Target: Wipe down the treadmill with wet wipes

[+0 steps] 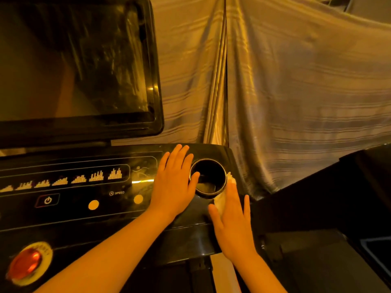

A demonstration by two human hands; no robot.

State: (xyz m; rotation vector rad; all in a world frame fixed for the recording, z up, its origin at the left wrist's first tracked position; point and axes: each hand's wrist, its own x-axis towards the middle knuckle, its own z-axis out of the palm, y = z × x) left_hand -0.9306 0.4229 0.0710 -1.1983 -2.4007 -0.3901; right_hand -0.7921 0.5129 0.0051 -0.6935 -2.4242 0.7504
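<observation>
Now my right hand (pixel 232 223) presses a wet wipe (pixel 221 203) flat beside the treadmill (pixel 131 199) cup holder (pixel 208 178); my left hand (pixel 174 182) rests open, grasping nothing.

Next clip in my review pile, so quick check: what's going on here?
A person is wiping down a treadmill console. The right hand presses a white wet wipe flat against the console just right of the round cup holder. The left hand lies open on the panel left of the cup holder, thumb at its rim, apparently bracing. The screen above is dark and shows streaks.
</observation>
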